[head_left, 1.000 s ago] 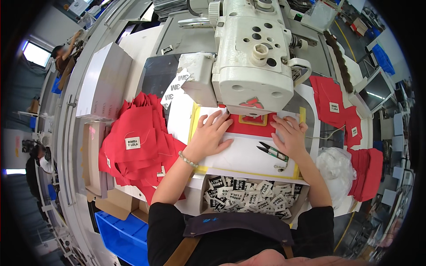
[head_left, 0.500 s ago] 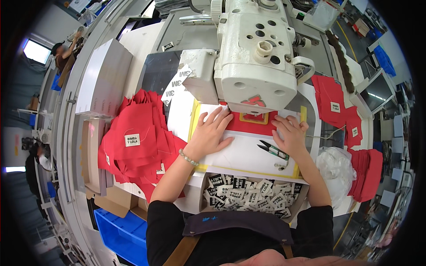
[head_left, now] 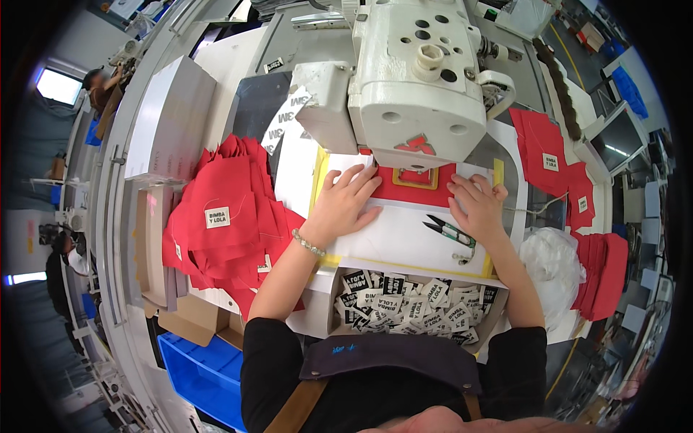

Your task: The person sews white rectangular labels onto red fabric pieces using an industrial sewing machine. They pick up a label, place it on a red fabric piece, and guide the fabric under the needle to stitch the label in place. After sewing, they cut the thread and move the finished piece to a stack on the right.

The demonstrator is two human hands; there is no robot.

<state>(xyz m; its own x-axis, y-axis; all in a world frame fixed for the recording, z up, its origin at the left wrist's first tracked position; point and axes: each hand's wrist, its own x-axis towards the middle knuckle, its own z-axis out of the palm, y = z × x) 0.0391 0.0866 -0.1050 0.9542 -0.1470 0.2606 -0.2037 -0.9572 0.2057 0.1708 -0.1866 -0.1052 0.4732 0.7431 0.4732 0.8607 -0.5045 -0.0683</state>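
Observation:
My left hand (head_left: 345,202) lies with fingers spread at the left end of a red fabric piece (head_left: 390,190), its fingertips on the white work surface (head_left: 390,225) by the cloth. At the right end my right hand (head_left: 477,208) rests with fingers apart and slightly bent, touching the fabric's edge. Neither hand grips anything. Over the cloth stands the head of a white sewing machine (head_left: 415,119). A small yellow-rimmed frame (head_left: 435,178) presses on the fabric under it; the needle is hidden. Thread snips (head_left: 449,229) with green handles lie beside my right hand.
Nearest me, an open box (head_left: 494,317) holds many black and white labels. Red labelled fabric pieces (head_left: 224,187) are heaped at left, beside a tall white box (head_left: 170,123). More red pieces (head_left: 541,141) and a clear plastic bag (head_left: 552,270) lie right. A blue bin (head_left: 206,372) sits lower left.
The whole view has shifted slightly, so the machine appears a little higher. Both hands keep the same places on and beside the red fabric.

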